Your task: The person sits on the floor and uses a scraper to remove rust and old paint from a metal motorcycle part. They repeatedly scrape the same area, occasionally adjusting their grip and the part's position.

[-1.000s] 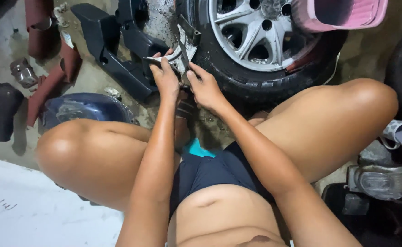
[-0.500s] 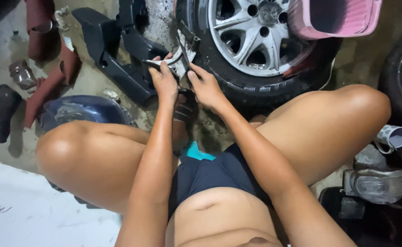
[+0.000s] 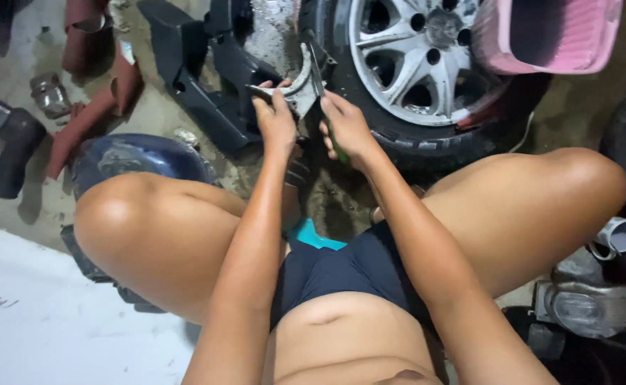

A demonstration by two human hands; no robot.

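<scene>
My left hand grips a curved grey metal part, shaped like an arc, and holds it up in front of me. My right hand is closed around a tool with a green handle, whose dark blade lies against the curved part. Both hands sit close together above the dirty floor between my bent knees, just left of a car wheel with a silver alloy rim that lies flat.
A pink plastic basket rests on the wheel. Black plastic trim pieces lie at the back left, near dark red pieces and a black hose. A dark blue shell sits by my left knee. A white pipe fitting lies right.
Both hands and the curved part have stayed almost in place; the hands have shifted only slightly along the part, and the view has drifted a little.
</scene>
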